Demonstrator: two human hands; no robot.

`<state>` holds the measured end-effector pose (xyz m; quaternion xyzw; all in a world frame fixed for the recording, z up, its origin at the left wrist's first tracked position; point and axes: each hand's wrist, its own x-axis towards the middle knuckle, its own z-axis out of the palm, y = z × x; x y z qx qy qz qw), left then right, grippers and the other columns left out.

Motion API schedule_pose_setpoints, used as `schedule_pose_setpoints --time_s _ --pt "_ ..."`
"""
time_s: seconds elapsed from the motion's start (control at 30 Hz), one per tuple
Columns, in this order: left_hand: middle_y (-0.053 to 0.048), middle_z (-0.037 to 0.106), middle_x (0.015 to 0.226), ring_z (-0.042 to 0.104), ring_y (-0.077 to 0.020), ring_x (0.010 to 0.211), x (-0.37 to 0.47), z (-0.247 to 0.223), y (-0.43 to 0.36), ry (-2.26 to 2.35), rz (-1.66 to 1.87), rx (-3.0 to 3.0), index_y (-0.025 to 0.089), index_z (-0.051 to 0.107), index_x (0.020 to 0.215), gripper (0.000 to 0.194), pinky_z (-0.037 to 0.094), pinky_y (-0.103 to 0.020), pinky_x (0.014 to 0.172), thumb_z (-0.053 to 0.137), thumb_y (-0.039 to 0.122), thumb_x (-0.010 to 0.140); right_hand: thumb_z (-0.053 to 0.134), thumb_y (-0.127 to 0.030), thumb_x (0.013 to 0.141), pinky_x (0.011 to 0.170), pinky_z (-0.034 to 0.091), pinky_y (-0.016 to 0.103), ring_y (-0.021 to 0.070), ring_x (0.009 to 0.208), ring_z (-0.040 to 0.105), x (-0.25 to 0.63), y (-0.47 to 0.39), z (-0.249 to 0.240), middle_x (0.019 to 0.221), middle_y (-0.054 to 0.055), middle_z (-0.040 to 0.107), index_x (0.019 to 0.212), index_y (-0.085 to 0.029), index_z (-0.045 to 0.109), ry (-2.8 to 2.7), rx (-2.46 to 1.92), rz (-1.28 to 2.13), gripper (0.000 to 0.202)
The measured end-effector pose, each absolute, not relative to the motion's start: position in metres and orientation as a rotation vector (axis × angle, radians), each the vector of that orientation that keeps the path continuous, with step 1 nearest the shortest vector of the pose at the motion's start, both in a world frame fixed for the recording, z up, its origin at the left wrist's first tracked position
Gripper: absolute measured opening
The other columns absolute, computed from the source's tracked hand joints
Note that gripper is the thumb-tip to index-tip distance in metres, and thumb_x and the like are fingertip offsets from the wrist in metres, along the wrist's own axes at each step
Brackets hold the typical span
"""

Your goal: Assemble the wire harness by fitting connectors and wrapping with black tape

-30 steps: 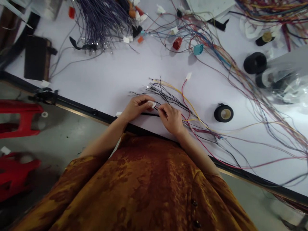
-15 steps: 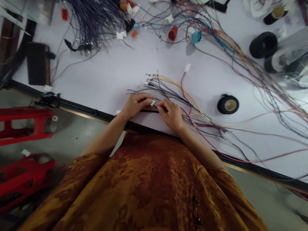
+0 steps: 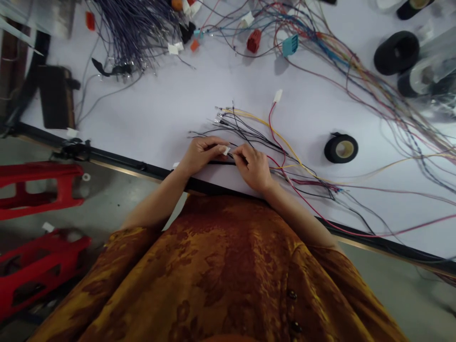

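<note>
Near the table's front edge, my left hand (image 3: 202,154) pinches a small white connector (image 3: 225,150) between thumb and fingers. Just to its right, my right hand (image 3: 252,165) is closed in a pinch on a thin dark wire (image 3: 231,155) at the connector's end. Whether the wire's tip sits inside the connector I cannot tell. Beyond my hands lies a fan of black wires (image 3: 245,132) with metal terminals at their ends, along with a yellow wire (image 3: 265,124). A red wire with a white connector (image 3: 278,96) on its end curves up behind my right hand.
A roll of black tape (image 3: 341,148) lies to the right. Across the back are a purple wire bundle (image 3: 131,28), a red connector (image 3: 253,42), a blue connector (image 3: 290,45) and long mixed wires. A phone (image 3: 55,97) rests at the left; red stools (image 3: 39,187) stand below.
My hands keep the same pinch, with barely any movement between them. The whole view has shifted and turned slightly.
</note>
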<state>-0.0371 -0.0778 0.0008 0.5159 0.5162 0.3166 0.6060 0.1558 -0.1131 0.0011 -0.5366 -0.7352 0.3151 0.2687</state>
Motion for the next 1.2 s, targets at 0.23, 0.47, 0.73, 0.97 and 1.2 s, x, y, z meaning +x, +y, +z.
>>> schedule_pose_setpoints --time_s 0.23,0.47,0.73,0.97,1.2 --pt "-0.003 0.074 0.078 0.071 -0.0172 0.069 -0.036 0.001 -0.078 1.129 0.715 1.164 0.017 0.077 0.093 0.029 0.061 -0.032 0.070 0.078 0.040 0.075 0.042 -0.030 0.101 0.069 0.040 0.030 0.0176 0.078 0.060 0.149 -0.111 0.000 0.085 0.005 0.066 0.094 -0.019 0.060 -2.074 -1.480 0.826 0.022" --pt "-0.003 0.073 0.076 0.069 -0.0166 0.066 -0.033 0.000 -0.078 1.184 0.794 1.127 0.016 0.076 0.091 0.029 0.061 -0.032 0.067 0.078 0.040 0.076 0.046 -0.027 0.100 0.074 0.042 0.030 0.0178 0.084 0.061 0.155 -0.109 0.002 0.089 0.005 0.067 0.093 -0.020 0.060 -1.974 -1.414 0.856 0.018" --pt "-0.003 0.073 0.077 0.069 -0.0162 0.068 -0.030 0.005 -0.080 1.204 0.781 1.179 0.016 0.076 0.088 0.027 0.060 -0.030 0.067 0.079 0.040 0.075 0.048 -0.027 0.100 0.075 0.043 0.029 0.0176 0.086 0.061 0.156 -0.109 0.001 0.092 0.005 0.067 0.094 -0.020 0.061 -1.961 -1.413 0.900 0.016" --pt "-0.003 0.072 0.076 0.068 -0.0155 0.068 -0.029 0.003 -0.079 1.184 0.795 1.205 0.016 0.075 0.088 0.027 0.058 -0.029 0.068 0.078 0.040 0.076 0.044 -0.026 0.101 0.072 0.042 0.029 0.0165 0.080 0.058 0.156 -0.109 -0.001 0.089 0.005 0.065 0.091 -0.020 0.061 -2.026 -1.402 0.864 0.021" --pt "-0.003 0.070 0.079 0.065 -0.0137 0.071 -0.038 0.004 -0.076 1.128 0.846 1.264 0.017 0.073 0.090 0.022 0.054 -0.027 0.070 0.078 0.036 0.079 0.050 -0.034 0.099 0.088 0.044 0.036 0.0220 0.099 0.057 0.160 -0.108 0.003 0.102 0.009 0.065 0.102 -0.019 0.065 -2.031 -1.391 0.636 0.022"
